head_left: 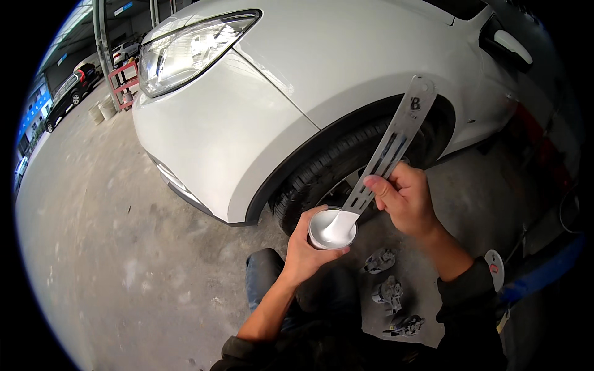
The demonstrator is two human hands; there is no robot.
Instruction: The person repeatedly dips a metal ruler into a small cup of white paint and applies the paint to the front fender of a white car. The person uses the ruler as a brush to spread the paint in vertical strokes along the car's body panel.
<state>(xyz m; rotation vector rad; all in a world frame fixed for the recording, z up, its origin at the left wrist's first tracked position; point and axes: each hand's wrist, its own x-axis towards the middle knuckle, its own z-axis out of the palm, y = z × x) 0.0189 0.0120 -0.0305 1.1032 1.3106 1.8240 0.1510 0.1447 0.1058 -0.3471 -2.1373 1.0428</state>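
Note:
My left hand (303, 256) is wrapped round a small cup (320, 237) of white paint, tilted so its open top faces me. In my right hand (405, 198) is a flat slotted metal paint stirring stick (405, 120), gripped between thumb and fingers about midway along. The stick slants down to the left. Its lower end, coated in white paint, dips into the cup. Just beyond both hands stands a white car, with its front wheel (328, 162), fender (346, 68) and headlight (193, 52) in view.
Several grey mechanical parts (388, 293) lie on a sheet on the floor by my right knee. A blue-and-black object (538, 272) is at the right. Far left are a red trolley (125, 80), pale buckets (106, 106) and a parked dark car (73, 93).

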